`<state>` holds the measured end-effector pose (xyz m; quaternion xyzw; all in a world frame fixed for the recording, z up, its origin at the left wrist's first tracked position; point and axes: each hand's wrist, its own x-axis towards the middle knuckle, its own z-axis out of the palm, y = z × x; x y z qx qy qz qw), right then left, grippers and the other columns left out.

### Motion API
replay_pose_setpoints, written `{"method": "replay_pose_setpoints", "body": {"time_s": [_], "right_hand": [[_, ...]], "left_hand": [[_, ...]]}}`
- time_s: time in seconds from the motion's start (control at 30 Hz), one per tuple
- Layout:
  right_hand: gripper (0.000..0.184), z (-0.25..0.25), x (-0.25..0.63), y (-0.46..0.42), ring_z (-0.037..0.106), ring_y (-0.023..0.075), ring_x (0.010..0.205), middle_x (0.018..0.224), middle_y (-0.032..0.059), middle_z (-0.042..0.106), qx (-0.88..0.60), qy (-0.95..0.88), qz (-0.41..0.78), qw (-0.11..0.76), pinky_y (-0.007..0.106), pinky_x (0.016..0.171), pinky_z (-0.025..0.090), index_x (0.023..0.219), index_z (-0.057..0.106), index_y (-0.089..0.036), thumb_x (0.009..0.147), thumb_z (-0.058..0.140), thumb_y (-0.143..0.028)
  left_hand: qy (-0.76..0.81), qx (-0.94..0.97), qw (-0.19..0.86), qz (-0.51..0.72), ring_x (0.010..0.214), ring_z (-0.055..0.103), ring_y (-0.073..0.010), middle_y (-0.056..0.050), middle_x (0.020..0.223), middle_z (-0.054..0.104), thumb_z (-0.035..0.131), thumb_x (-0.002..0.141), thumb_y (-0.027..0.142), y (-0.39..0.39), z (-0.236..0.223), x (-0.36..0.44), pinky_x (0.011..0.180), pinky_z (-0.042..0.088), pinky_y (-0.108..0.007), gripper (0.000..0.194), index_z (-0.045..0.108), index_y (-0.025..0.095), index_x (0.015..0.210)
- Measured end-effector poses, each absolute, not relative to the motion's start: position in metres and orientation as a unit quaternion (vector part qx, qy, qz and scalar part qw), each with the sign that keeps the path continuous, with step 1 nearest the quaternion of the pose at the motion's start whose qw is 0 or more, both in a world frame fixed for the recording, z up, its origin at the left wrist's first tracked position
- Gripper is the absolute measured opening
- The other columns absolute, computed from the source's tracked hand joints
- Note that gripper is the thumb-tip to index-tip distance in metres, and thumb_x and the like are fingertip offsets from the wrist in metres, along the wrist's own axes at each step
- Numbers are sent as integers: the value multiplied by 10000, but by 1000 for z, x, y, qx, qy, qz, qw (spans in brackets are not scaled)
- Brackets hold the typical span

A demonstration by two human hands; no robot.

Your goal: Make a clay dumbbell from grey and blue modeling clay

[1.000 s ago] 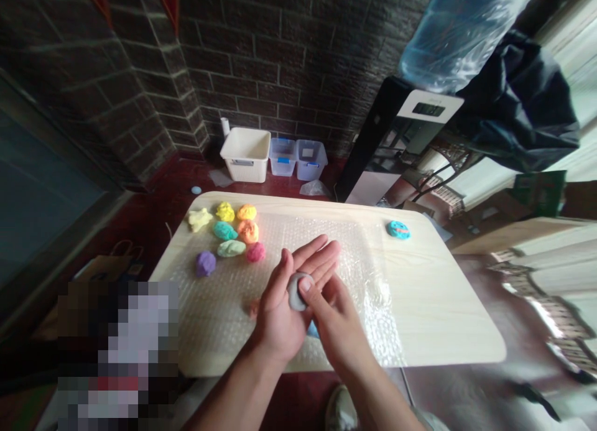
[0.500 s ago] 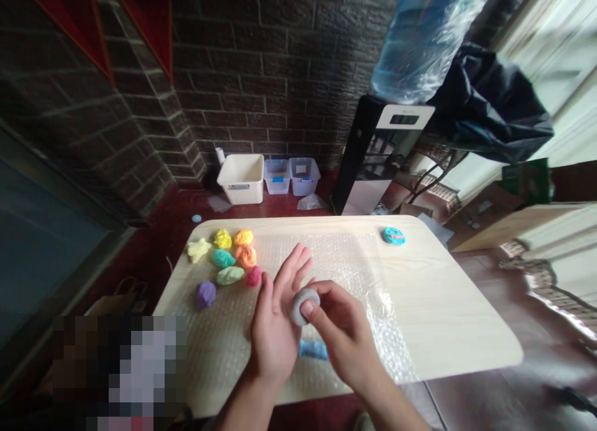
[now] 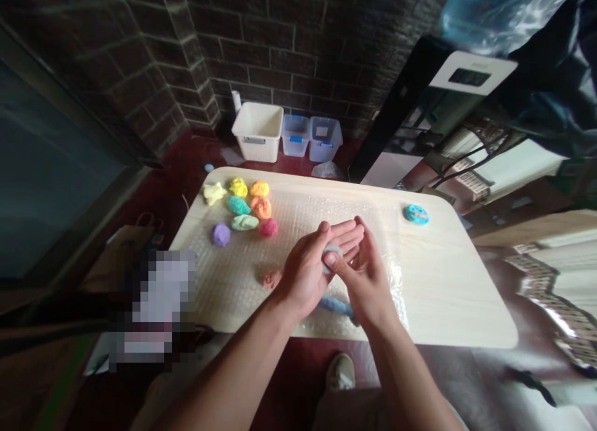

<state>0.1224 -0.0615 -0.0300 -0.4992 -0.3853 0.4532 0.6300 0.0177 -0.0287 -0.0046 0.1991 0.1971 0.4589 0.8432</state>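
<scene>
A flattened grey lump of modelling clay (image 3: 330, 258) rests against the palm side of my left hand (image 3: 303, 272), whose fingers are stretched out. My right hand (image 3: 370, 275) has its thumb pressed on the grey clay, and its fingers are partly hidden behind the left ones. Below the hands a long blue-grey clay roll (image 3: 334, 305) lies on the bubble wrap (image 3: 228, 282), its right end near my right wrist. A brown clay lump (image 3: 269, 278) is just left of my left hand, partly covered by it.
Several coloured clay lumps, among them a purple one (image 3: 221, 234) and a crimson one (image 3: 268, 227), lie at the table's left. A turquoise clay disc with a pink stripe (image 3: 416, 214) is at right. Behind the table (image 3: 457, 282) stand a white bin (image 3: 259, 139) and a water dispenser (image 3: 420, 120).
My hands have come closer together, with the grey clay now lower against the left palm and more covered. The camera view has shifted, bringing the brown lump and more of the blue-grey roll into sight.
</scene>
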Motion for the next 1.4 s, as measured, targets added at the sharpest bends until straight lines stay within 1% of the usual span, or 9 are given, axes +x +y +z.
{"method": "replay_pose_setpoints", "body": {"time_s": [0.07,0.13,0.27,0.47,0.7,0.93,1.07,1.2,1.4], "right_hand": [[624,-29,114,-63,654,303,1325,1385,85,709,-475,-349,511,626,527,1163,511,1354,659,-321,802,943,-382],[469,-26,107,-66,704,288,1238,1275,77,760,-463,-328,543,619,504,1106,552,1265,707,-310,852,903,-409],[365,-23,99,-68,741,270,1107,1190,79,786,-467,-322,538,624,456,983,596,1193,744,-283,900,852,-472],[218,-26,92,-67,741,216,872,924,24,780,-503,-335,475,639,362,781,591,1012,770,-276,877,881,-406],[314,-25,88,-72,756,207,863,978,38,802,-490,-286,527,633,344,774,605,1042,779,-268,836,905,-469],[321,-32,91,-73,695,171,741,864,31,784,-526,-312,485,625,302,681,546,914,761,-222,823,905,-495],[310,-30,91,-73,729,197,850,981,47,807,-502,-322,482,642,327,767,576,1005,785,-244,884,847,-523],[281,-29,91,-71,718,182,803,924,30,802,-498,-318,473,654,312,755,574,959,788,-244,905,829,-517],[271,-33,92,-70,729,185,837,953,18,810,-476,-294,516,648,308,775,572,976,789,-262,902,840,-518]], "left_hand": [[191,204,835,474,1525,503,-384,-207,1394,743,594,1061,505,-29,-1,18,1319,282,-556,468,818,121,1205],[184,202,839,471,1540,480,-388,-196,1408,738,587,1062,521,-31,2,18,1321,272,-563,479,818,132,1218],[171,199,841,473,1542,477,-392,-186,1420,734,550,1077,531,-34,5,14,1300,318,-568,499,815,138,1231],[184,186,834,485,1523,503,-391,-188,1426,729,577,1062,536,-37,6,13,1275,370,-561,488,810,147,1243],[201,176,829,491,1432,609,-381,-188,1297,795,550,1064,566,-38,11,17,1235,434,-547,526,826,135,1182],[233,179,817,496,1406,634,-368,-193,1296,793,566,1059,560,-37,6,19,1256,410,-522,523,826,123,1181],[244,176,808,506,1367,667,-361,-189,1313,787,523,1077,575,-39,8,19,1213,465,-511,544,829,138,1182],[253,198,797,511,1369,662,-374,-195,1299,791,497,1064,644,-42,10,21,1203,474,-523,615,839,144,1172],[267,186,790,519,1364,666,-365,-189,1271,801,539,1064,595,-39,9,22,1226,452,-522,547,838,145,1151]]}}
